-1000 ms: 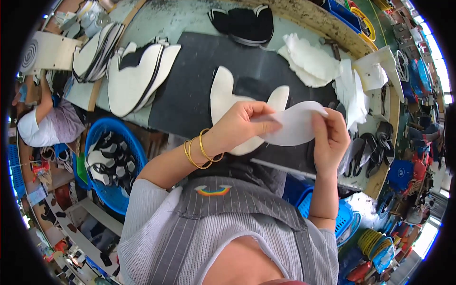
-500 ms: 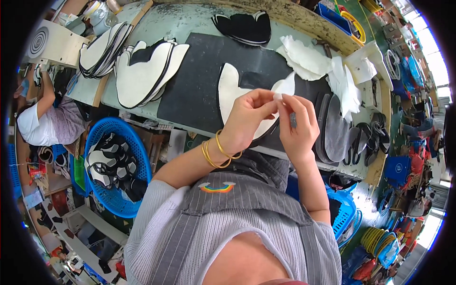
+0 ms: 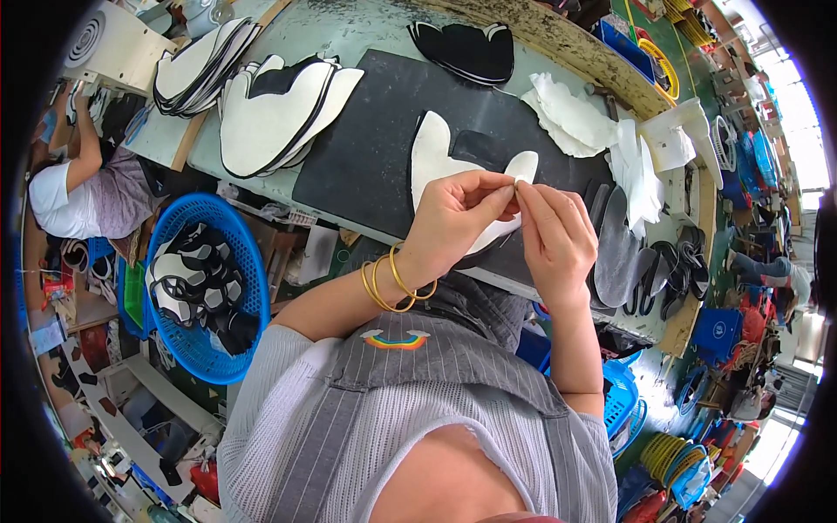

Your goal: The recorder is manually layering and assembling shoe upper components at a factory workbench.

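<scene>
The room is a crowded workshop with a green floor point(image 3: 689, 61), and at far left I can see a co-worker point(image 3: 65, 205) bending near the bench point(image 3: 349, 19). This bench is pale green, worn, and quite full. On it lies a dark mat point(image 3: 349, 174), which looks flat and firm to me. A blue basket point(image 3: 263, 296), full of black and white parts, stands below the bench at left. On the bench, one stack point(image 3: 270, 126) of white cut shapes rests at left, and some white sheets point(image 3: 571, 118) lie at right.

The white piece point(image 3: 431, 157) is on the mat, U-shaped, partly hidden under the hands. I judge it light, soft and easy to bend, not slippery and hardly fragile; I would take it by its outer edge, or by one of the two arms, because the middle would probably sag.

Above it, the left hand point(image 3: 462, 213) and the right hand point(image 3: 558, 235) meet, each with thumb and forefinger pinched. At their touching fingertips there seems to be something tiny, but I cannot tell what.
</scene>
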`<action>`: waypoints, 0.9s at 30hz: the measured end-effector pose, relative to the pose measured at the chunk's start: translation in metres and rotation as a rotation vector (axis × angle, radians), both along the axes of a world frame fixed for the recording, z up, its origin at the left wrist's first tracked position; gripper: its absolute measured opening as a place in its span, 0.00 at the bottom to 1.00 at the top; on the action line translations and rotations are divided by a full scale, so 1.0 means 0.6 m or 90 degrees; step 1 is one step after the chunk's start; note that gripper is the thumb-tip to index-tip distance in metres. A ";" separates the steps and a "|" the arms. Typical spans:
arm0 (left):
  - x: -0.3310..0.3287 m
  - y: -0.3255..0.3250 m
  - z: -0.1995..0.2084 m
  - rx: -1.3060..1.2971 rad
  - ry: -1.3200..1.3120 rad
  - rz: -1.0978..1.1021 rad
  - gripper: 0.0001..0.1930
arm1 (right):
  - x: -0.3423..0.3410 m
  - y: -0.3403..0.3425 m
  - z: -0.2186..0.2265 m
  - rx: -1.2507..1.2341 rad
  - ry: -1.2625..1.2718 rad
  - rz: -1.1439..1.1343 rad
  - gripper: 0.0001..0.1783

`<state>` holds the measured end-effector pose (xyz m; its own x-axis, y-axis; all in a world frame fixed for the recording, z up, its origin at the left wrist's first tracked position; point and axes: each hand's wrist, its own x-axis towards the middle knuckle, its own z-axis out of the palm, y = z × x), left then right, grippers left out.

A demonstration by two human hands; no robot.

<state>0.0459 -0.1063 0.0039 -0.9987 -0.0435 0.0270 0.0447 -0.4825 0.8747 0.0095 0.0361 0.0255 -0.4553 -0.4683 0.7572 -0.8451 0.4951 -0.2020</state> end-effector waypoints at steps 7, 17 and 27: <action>0.002 0.002 0.011 -0.040 -0.053 -0.020 0.09 | 0.005 -0.003 -0.004 0.007 -0.019 -0.066 0.14; -0.002 0.023 0.028 0.222 -0.078 -0.085 0.07 | 0.029 0.004 -0.007 -0.460 -0.572 0.105 0.05; 0.029 0.015 0.009 -0.148 0.091 0.043 0.08 | 0.032 0.009 -0.024 -0.474 -0.484 -0.122 0.07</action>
<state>0.0631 -0.0974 0.0095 -0.9791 -0.0867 0.1842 0.2008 -0.2616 0.9441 0.0287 0.0414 0.0109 -0.9430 0.1220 0.3097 -0.2922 0.1420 -0.9457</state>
